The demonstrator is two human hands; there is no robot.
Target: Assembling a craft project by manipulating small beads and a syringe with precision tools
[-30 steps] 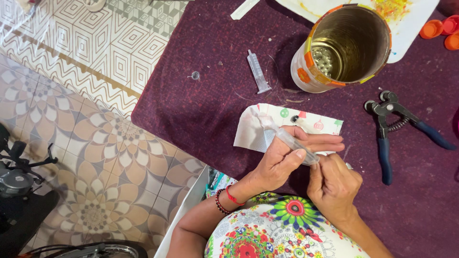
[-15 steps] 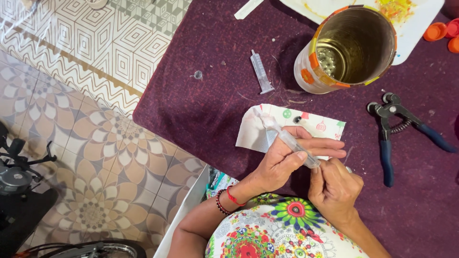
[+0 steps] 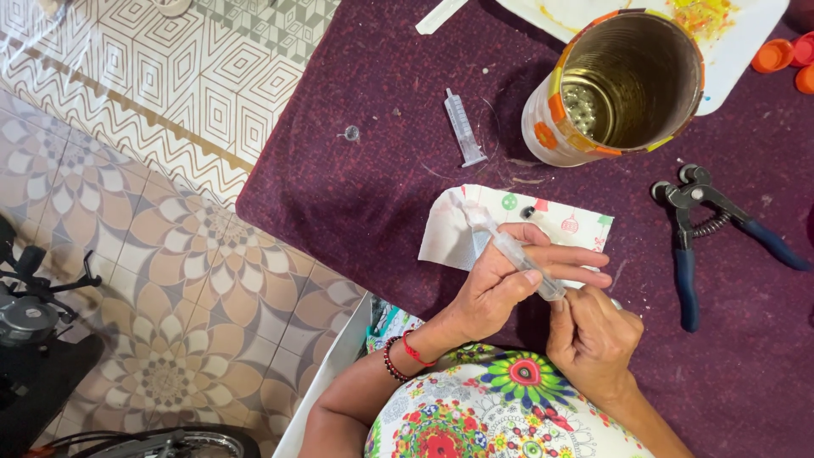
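Little has shifted since the earlier frame: both hands stay put. Left hand (image 3: 500, 284) closed around a clear syringe (image 3: 517, 254), over a patterned paper piece (image 3: 517, 222) on the purple surface (image 3: 339, 195). Right hand (image 3: 593, 339) pinches the syringe's near end. Spare syringe (image 3: 464, 127) and decorated tin can (image 3: 619, 85) beyond; blue-handled pliers (image 3: 704, 233) right.

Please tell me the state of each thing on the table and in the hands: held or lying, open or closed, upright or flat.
Left hand: closed around the held syringe.
Right hand: fingers pinch the held syringe's rear end.
Held syringe: clear, tilted, tip over the paper.
Spare syringe: lying flat, untouched.
Paper: printed, lying flat under the hands.
Tin can: upright, open at the top.
Pliers: lying flat, blue handles spread.
Orange caps: lying loose at the table's edge.
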